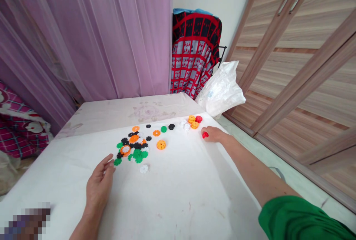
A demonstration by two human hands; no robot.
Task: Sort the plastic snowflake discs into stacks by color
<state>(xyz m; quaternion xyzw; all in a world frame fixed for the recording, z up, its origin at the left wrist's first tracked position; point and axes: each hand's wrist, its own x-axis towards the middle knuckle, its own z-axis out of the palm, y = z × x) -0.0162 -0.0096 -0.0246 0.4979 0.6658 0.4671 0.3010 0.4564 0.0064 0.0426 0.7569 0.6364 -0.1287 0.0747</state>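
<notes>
My right hand is closed around red notched plastic discs at the right edge of the table. Just beyond it are yellow discs, a red disc and white discs. My left hand rests with its fingers apart beside a green disc, at the near left of a mixed pile. That pile has green discs, black discs and orange discs. A yellow disc stack and a white disc lie apart from it.
A white cloth covers the table. Between the pile and the right group lie an orange disc, a green disc and black discs. A white plastic bag stands by the far right corner, near wooden cabinets.
</notes>
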